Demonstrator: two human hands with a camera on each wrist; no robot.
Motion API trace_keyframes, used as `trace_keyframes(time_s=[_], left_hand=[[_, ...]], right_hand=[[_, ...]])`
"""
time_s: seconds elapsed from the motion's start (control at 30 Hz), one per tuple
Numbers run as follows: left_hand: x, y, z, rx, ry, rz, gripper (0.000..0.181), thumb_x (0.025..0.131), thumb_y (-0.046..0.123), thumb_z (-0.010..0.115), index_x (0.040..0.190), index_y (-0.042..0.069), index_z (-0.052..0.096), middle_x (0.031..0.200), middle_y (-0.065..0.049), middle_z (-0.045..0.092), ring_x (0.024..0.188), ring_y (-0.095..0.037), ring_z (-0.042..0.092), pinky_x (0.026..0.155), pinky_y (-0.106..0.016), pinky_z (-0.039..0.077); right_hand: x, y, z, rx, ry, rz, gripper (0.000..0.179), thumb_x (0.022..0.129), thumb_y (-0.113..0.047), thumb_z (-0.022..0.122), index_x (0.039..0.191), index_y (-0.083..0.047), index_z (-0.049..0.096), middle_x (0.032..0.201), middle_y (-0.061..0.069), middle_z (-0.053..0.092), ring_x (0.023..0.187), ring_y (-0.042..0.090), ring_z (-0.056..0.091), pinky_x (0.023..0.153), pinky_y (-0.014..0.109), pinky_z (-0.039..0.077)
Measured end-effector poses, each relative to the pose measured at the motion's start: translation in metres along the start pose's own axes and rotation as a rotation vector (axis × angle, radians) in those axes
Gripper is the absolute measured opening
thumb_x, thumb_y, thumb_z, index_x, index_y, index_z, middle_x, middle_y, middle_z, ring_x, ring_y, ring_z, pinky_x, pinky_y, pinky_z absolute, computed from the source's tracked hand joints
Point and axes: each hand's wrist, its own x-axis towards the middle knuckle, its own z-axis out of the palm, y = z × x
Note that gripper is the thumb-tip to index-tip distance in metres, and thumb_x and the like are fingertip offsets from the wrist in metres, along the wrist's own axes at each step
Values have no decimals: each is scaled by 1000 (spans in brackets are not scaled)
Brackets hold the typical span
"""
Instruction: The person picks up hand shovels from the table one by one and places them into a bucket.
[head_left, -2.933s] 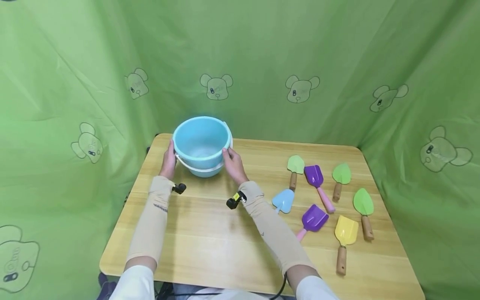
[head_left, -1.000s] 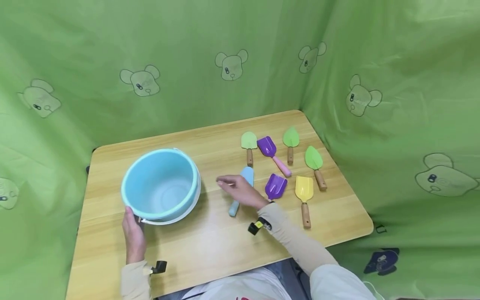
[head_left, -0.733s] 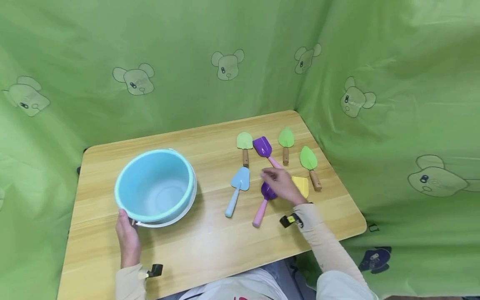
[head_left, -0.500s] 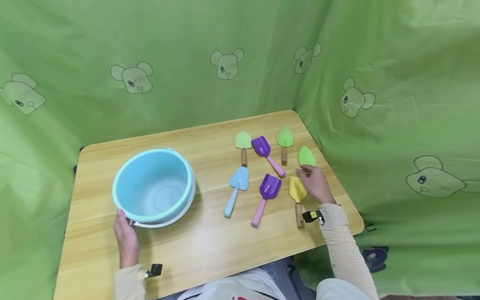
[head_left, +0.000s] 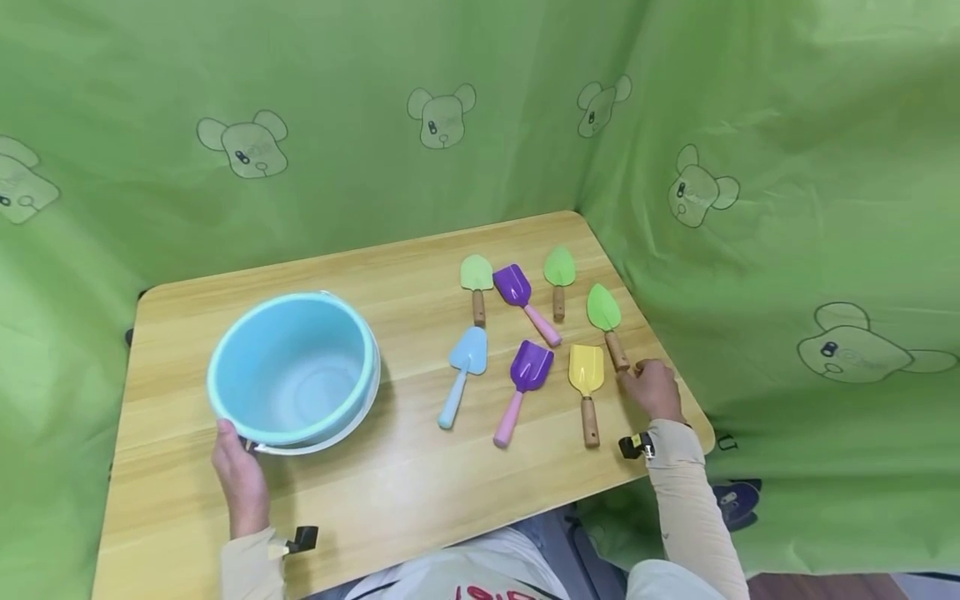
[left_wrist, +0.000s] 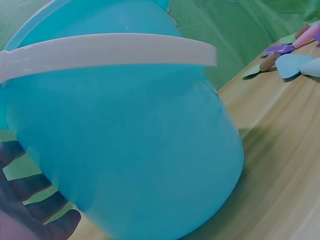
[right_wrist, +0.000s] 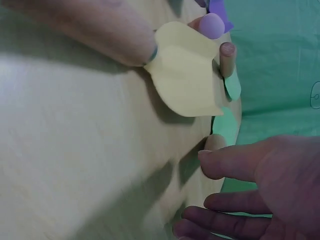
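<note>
A light blue bucket [head_left: 294,367] with a white handle stands on the left of the table. My left hand [head_left: 242,483] rests at its near left side; in the left wrist view its extended fingers [left_wrist: 37,187] lie along the bucket wall. My right hand [head_left: 654,390] is at the wooden handle end of a leaf-shaped green trowel [head_left: 603,307] near the right edge. The right wrist view shows its thumb [right_wrist: 227,162] and fingers apart, the thumb overlapping the handle from this angle. Whether it touches the handle cannot be told. Beside it lies a yellow shovel [head_left: 587,370].
Other toy shovels lie on the wooden table [head_left: 405,475]: a pale green one [head_left: 476,272], a second green trowel [head_left: 559,267], two purple ones with pink handles [head_left: 531,367] and a light blue one [head_left: 469,350]. Green curtains [head_left: 337,167] hang behind and at the sides.
The bucket was between both hands farther back, then stood nearer with only the left hand at it. My right hand has moved right across the shovels to the green trowel's handle.
</note>
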Motion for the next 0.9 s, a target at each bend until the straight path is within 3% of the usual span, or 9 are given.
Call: trace_keyframes(time_s=[0.07, 0.17, 0.3, 0.47, 0.67, 0.77, 0.9], left_hand=[[0, 1, 0, -11, 11, 11, 66, 111, 50, 25, 145, 2, 54, 129, 2, 66, 125, -9, 55, 107, -14, 42], [0, 2, 2, -23, 26, 26, 65, 112, 49, 26, 144, 1, 55, 126, 4, 68, 123, -9, 56, 100, -10, 43], [-1, 2, 4, -36, 35, 39, 63, 112, 47, 26, 146, 2, 54, 128, 6, 67, 123, -7, 56, 100, -8, 43], [-2, 2, 5, -29, 30, 39, 65, 111, 50, 26, 145, 1, 55, 130, 1, 67, 123, -8, 57, 102, -9, 43], [-2, 2, 4, -18, 29, 18, 65, 111, 50, 25, 145, 2, 55, 131, 4, 66, 126, -8, 55, 108, -13, 41], [0, 2, 3, -16, 23, 13, 66, 111, 51, 25, 147, 3, 53, 136, -1, 64, 127, -9, 54, 104, -9, 41], [1, 2, 2, -13, 9, 6, 67, 111, 53, 26, 149, 4, 51, 144, -10, 60, 131, -13, 53, 107, -11, 41]], right_hand=[[2, 1, 1, -7, 4, -5, 44, 96, -28, 64, 111, 14, 67, 111, 38, 66, 89, 44, 65, 67, 50, 54], [4, 0, 1, 0, -9, 11, 43, 96, -28, 65, 108, 14, 66, 107, 36, 65, 86, 41, 62, 67, 49, 52], [6, -6, 0, 5, -3, -3, 47, 95, -26, 67, 114, 17, 65, 108, 38, 66, 89, 44, 64, 72, 52, 55], [13, -13, -1, -7, -10, -26, 49, 94, -25, 69, 115, 19, 65, 106, 39, 68, 87, 44, 66, 71, 50, 57], [29, -18, 0, -40, -15, -42, 42, 93, -26, 69, 103, 15, 66, 91, 29, 68, 76, 34, 60, 61, 39, 50], [35, -23, -1, -28, -29, -29, 40, 94, -27, 67, 98, 13, 65, 86, 27, 65, 74, 33, 59, 60, 41, 49], [42, -28, -2, -23, -31, -38, 32, 93, -22, 68, 77, 3, 59, 67, 10, 53, 62, 25, 49, 52, 33, 40]])
